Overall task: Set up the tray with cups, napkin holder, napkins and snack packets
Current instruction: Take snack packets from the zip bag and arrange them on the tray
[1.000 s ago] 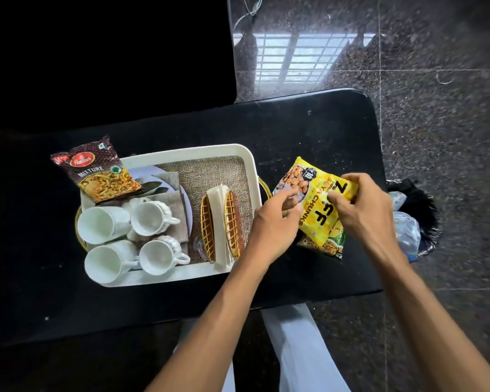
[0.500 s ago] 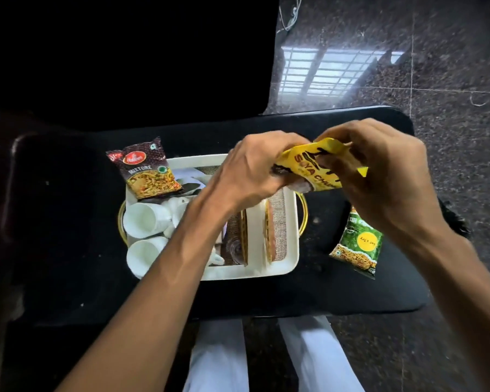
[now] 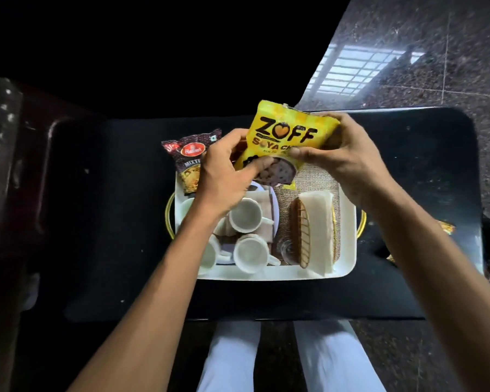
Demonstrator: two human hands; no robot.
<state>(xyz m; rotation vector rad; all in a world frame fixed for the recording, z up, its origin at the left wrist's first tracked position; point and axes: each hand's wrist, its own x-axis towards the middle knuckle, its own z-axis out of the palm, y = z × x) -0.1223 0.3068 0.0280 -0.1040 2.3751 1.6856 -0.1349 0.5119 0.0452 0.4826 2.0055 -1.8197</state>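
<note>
Yellow soya-chunk packet [image 3: 289,131] hangs above the far end of the white tray [image 3: 348,250], as I watch remotely: the left hand [image 3: 227,176] pinches its lower-left corner, the right hand [image 3: 343,154] grips its right edge. Its long axis points away from me; bare burlap [image 3: 320,179] directly beneath, between the brown mixture packet [image 3: 190,157] and the napkin holder [image 3: 301,236], looks the likely landing spot.

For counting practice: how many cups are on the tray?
4, on the tray's left: far-right cup, near-right cup, near-left cup, far-left cup; left two partly behind the left forearm.
</note>
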